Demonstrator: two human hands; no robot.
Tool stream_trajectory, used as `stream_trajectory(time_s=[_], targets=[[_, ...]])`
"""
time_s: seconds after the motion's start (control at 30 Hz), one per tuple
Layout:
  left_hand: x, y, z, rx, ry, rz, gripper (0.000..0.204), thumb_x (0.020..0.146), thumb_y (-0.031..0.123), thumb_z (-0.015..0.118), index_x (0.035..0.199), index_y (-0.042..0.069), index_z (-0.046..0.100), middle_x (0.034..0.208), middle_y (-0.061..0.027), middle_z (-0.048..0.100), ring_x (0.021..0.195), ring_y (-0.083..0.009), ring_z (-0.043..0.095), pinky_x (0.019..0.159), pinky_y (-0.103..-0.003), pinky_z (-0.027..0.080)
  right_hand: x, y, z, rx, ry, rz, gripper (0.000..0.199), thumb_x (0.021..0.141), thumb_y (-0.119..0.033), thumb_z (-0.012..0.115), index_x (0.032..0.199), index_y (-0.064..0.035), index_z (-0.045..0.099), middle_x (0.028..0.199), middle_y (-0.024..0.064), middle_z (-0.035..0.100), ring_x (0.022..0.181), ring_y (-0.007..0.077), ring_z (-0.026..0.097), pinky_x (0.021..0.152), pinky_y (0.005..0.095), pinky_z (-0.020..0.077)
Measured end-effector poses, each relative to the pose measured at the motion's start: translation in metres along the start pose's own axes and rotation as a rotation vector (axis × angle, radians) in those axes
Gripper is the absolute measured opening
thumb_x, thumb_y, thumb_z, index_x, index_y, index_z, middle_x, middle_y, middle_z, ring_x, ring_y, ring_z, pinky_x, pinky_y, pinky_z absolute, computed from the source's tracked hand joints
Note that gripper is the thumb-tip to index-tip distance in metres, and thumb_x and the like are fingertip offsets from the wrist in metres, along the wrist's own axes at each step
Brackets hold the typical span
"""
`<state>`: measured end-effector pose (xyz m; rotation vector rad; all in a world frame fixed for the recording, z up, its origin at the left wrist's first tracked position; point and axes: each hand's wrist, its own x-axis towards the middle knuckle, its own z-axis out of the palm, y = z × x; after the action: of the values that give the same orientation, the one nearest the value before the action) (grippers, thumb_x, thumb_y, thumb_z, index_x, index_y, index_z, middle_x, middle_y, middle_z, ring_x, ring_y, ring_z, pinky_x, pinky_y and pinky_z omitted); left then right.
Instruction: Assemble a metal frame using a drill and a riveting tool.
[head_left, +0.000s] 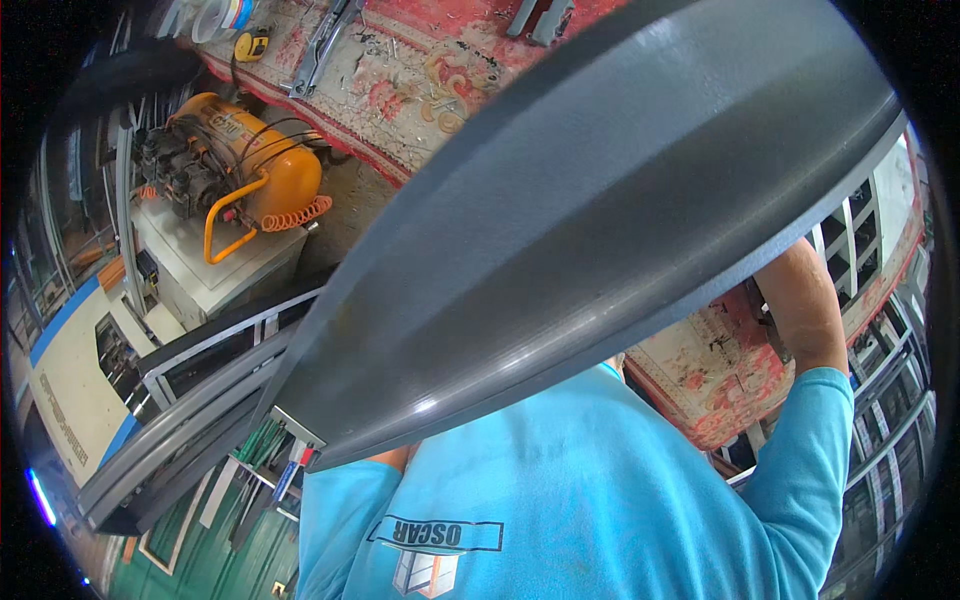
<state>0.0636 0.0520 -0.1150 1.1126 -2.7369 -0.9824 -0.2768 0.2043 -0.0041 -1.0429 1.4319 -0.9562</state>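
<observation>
A grey profile (560, 250) hides our fingers, their grip we cannot tell; beyond them, a red-patterned table (420, 105); leftward, an orange compressor (285, 180).

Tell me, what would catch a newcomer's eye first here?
A big dark grey piece stretches diagonally across the middle, with the person's right forearm partly hidden behind it at right. At upper left, an orange air compressor sits on a pale cabinet. Near the top lies a red-and-cream patterned cloth.
</observation>
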Motion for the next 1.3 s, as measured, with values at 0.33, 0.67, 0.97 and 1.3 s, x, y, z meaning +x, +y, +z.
stream_trajectory(time_s=[0.33, 0.67, 0.97, 1.3], targets=[[0.009, 0.012, -0.01, 0.078, 0.067, 0.102, 0.046, 0.079, 0.033, 0.08, 0.113, 0.003, 0.068, 0.111, -0.0133, 0.069, 0.1, -0.0291, 0.064, 0.088, -0.041, 0.05, 0.022, -0.012, -0.004, -0.085, -0.03, 0.042, 0.052, 0.08, -0.033, 0.074, 0.122, -0.0038, 0.066, 0.109, 0.0143, 0.071, 0.1, 0.0271, 0.066, 0.089, 0.0393, 0.0523], [0.012, 0.015, -0.012, 0.172, 0.107, 0.193, 0.046, 0.079, 0.032, 0.08, 0.112, 0.003, 0.068, 0.109, -0.0131, 0.069, 0.098, -0.0287, 0.064, 0.088, -0.042, 0.05, 0.004, -0.02, 0.005, -0.137, -0.062, 0.09, 0.05, 0.081, -0.032, 0.074, 0.122, -0.0036, 0.066, 0.109, 0.0142, 0.071, 0.101, 0.0265, 0.066, 0.09, 0.0393, 0.052], [0.008, 0.017, -0.009, 0.25, 0.1, 0.294, 0.045, 0.079, 0.032, 0.08, 0.111, 0.002, 0.068, 0.108, -0.0129, 0.069, 0.097, -0.0285, 0.064, 0.087, -0.042, 0.05, -0.004, -0.012, 0.005, -0.156, -0.068, 0.164, 0.049, 0.081, -0.031, 0.074, 0.121, -0.0034, 0.066, 0.109, 0.014, 0.071, 0.101, 0.0259, 0.066, 0.091, 0.0392, 0.0517], [0.018, 0.056, -0.019, 0.087, 0.041, 0.327, 0.034, 0.07, 0.015, 0.082, 0.097, 0.005, 0.065, 0.093, -0.0111, 0.065, 0.09, -0.0287, 0.06, 0.08, -0.041, 0.048, -0.001, -0.035, -0.011, -0.052, -0.134, 0.131, 0.054, 0.072, -0.04, 0.074, 0.104, 0.0033, 0.069, 0.077, 0.0107, 0.069, 0.069, 0.022, 0.066, 0.063, 0.0356, 0.0548]])
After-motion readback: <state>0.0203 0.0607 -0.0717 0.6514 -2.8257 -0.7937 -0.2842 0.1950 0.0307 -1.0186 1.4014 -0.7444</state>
